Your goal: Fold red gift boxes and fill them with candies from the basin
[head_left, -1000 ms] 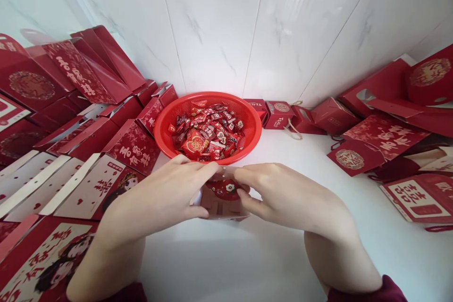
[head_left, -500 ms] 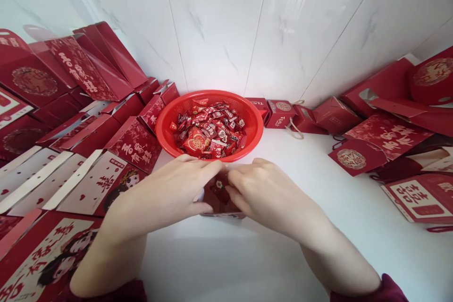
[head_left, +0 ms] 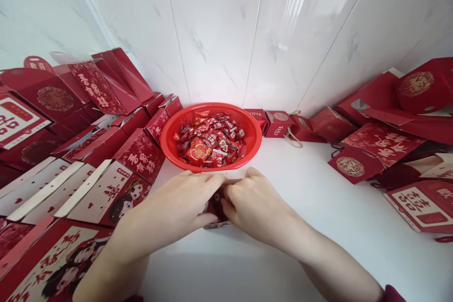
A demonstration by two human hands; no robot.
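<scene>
Head camera, looking forward and down: a small red open-topped box (head_left: 216, 207) sits between a person's two bare hands, just in front of a red plastic basket (head_left: 254, 137). The left hand (head_left: 191, 200) grips the box's left side, thumb at the near corner and fingers along the far edge, with a narrow gap between them. The right hand (head_left: 253, 205) is curled, its bent fingertips at the opening on the right; whether they pinch anything cannot be told (the knuckles hide them). The inside of the box is dark and its contents are unclear.

There are two hands, one box between them and one basket. The basket holds a heap of red-wrapped candies (head_left: 212, 141), too many and too overlapped to count. On the left, three white boxes with heart prints (head_left: 102, 193) stand in a row among many overlapping red ones; on the right lies another pile of red boxes (head_left: 385, 141).

White tabletop (head_left: 304, 188) stretches from the right hand to that pile, and also toward the viewer below the hands. A tiled wall (head_left: 215, 33) bounds the far side; the left-hand boxes come close to the left forearm.
</scene>
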